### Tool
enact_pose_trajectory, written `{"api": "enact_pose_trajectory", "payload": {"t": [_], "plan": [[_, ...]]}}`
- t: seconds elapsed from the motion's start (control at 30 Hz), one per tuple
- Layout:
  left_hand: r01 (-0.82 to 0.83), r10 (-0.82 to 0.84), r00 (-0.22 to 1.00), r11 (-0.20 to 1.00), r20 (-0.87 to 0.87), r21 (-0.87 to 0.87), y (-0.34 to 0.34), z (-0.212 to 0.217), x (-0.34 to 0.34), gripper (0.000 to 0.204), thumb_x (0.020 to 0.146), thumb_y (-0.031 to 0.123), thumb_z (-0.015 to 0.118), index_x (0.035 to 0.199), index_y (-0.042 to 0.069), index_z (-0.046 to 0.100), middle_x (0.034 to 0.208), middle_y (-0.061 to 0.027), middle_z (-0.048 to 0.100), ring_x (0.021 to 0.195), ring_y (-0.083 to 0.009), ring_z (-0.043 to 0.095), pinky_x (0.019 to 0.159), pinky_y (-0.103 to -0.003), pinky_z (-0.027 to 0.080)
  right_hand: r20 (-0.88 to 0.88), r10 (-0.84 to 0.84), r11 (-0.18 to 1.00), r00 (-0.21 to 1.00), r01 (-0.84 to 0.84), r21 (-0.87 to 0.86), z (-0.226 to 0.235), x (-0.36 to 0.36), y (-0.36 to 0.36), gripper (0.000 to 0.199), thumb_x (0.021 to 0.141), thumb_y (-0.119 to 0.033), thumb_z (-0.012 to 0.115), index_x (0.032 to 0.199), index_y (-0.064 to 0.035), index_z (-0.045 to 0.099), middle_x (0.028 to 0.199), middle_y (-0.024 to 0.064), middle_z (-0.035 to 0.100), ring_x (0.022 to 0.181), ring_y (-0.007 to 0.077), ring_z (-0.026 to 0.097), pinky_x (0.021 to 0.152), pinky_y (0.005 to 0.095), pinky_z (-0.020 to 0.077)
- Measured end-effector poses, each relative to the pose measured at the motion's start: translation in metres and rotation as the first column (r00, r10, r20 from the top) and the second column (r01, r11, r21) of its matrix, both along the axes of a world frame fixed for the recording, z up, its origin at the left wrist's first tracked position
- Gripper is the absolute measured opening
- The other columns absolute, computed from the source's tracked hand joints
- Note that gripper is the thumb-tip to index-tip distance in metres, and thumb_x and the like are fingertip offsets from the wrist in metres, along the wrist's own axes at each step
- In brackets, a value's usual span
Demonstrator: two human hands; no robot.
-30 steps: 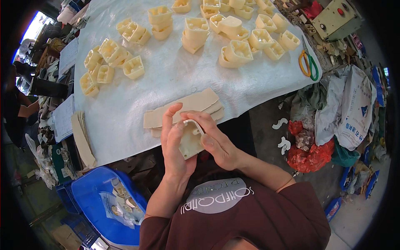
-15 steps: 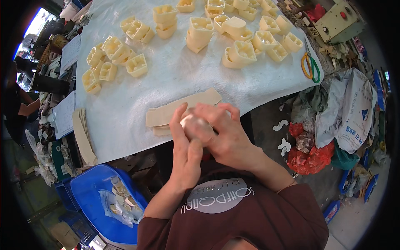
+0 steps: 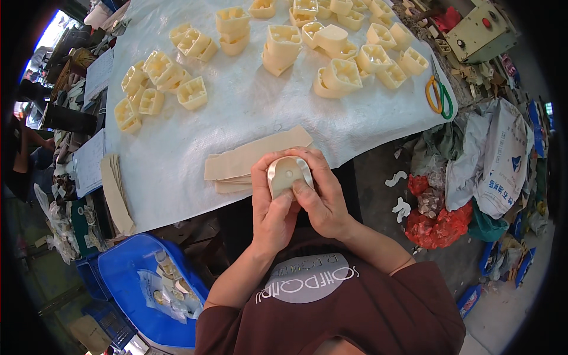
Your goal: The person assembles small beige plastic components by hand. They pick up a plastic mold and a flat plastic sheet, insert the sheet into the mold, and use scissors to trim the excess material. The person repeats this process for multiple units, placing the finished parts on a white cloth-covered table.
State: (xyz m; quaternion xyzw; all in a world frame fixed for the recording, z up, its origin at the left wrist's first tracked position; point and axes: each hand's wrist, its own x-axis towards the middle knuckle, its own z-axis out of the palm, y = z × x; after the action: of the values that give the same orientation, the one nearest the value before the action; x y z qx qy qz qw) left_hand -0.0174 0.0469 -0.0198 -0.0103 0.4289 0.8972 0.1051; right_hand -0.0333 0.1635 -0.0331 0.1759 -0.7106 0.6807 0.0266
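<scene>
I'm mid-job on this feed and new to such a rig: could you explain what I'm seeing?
There is no robot here: these are a person's bare left hand and right hand. The view comes from the left of two fisheye cameras worn on the head, looking down, so straight edges bend near the rim. Both hands hold one cream, curved piece, thumbs on its near side. On the white-covered table lie beige strips, many hollow cream blocks, some stacked, and scissors with orange and green handles.
</scene>
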Motion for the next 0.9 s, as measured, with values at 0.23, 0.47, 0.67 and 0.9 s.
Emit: {"api": "enact_pose_trajectory", "payload": {"t": [0.23, 0.47, 0.67, 0.9], "plan": [[-0.022, 0.009, 0.998, 0.982, 0.069, 0.186, -0.005, 0.001, -0.004, 0.046, 0.089, 0.033, 0.050, 0.126, 0.012, 0.031, 0.119, -0.0091, 0.041, 0.108, -0.0212, 0.047, 0.090, -0.036, 0.044, 0.280, 0.196, 0.964, 0.940, -0.133, -0.229, 0.011, 0.002, 0.004, 0.045, 0.090, -0.019, 0.042, 0.130, 0.0004, 0.035, 0.127, 0.0153, 0.039, 0.115, 0.0293, 0.040, 0.098, 0.0361, 0.0309], [-0.011, 0.015, 0.999, 0.996, 0.044, -0.091, -0.006, 0.001, -0.001, 0.054, 0.087, 0.032, 0.055, 0.130, 0.011, 0.029, 0.114, -0.0120, 0.048, 0.097, -0.0199, 0.054, 0.077, -0.032, 0.049, -0.204, 0.040, 0.993, 0.978, -0.016, 0.119, -0.006, 0.000, 0.002, 0.042, 0.091, -0.020, 0.041, 0.129, -0.0025, 0.039, 0.127, 0.0182, 0.037, 0.117, 0.0313, 0.037, 0.098, 0.0383, 0.0313], [0.450, -0.451, 0.892, 0.888, 0.008, -0.095, -0.030, 0.004, -0.007, 0.074, 0.080, 0.033, 0.064, 0.133, 0.004, 0.021, 0.099, -0.0239, 0.057, 0.064, -0.0215, 0.060, 0.047, -0.025, 0.044, 0.059, 0.345, 0.925, 0.937, -0.328, -0.193, 0.010, -0.026, 0.023, 0.025, 0.093, -0.023, 0.045, 0.104, -0.0047, 0.058, 0.121, 0.0145, 0.043, 0.109, 0.0247, 0.043, 0.092, 0.0377, 0.0361], [0.528, -0.516, 0.849, 0.841, 0.118, -0.119, -0.033, 0.016, -0.010, 0.060, 0.081, 0.022, 0.060, 0.126, -0.006, 0.032, 0.091, -0.0101, 0.054, 0.065, -0.0126, 0.057, 0.052, -0.024, 0.047, 0.002, 0.570, 0.821, 0.821, -0.570, -0.003, 0.016, -0.042, 0.031, 0.013, 0.088, -0.015, 0.054, 0.091, -0.0048, 0.061, 0.117, 0.0131, 0.051, 0.107, 0.0221, 0.047, 0.091, 0.0360, 0.0377]]}}
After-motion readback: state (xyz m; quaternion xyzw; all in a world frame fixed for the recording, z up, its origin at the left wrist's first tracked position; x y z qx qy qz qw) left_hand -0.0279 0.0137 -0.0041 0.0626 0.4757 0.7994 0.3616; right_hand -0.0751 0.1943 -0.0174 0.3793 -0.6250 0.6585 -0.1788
